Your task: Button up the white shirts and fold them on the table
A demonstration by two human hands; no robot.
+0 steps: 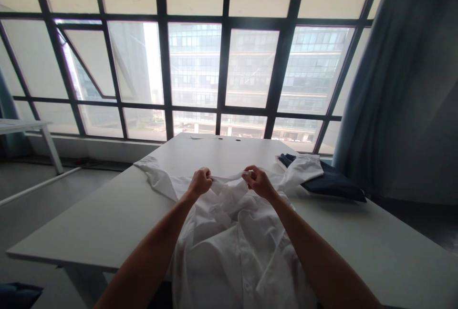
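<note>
A white button-up shirt (214, 252) lies spread over the table, its lower part hanging past the near edge. My left hand (201, 181) is closed on the shirt's upper edge, which looks like the collar. Gripping the same edge a little to the right is my right hand (258, 181), thumb and fingers pinched on the cloth. Between both hands the edge is stretched and slightly lifted. One sleeve reaches out to the left on the tabletop, and the other runs right, over dark cloth. The shirt's body below is wrinkled, with its button strip showing.
The white table (358, 232) extends to the windows (195, 66). Folded dark navy clothing (332, 182) lies at its right side. A blue-grey curtain (379, 85) hangs on the right. Another white table (21, 127) stands at far left. A dark item (19, 294) shows at bottom left.
</note>
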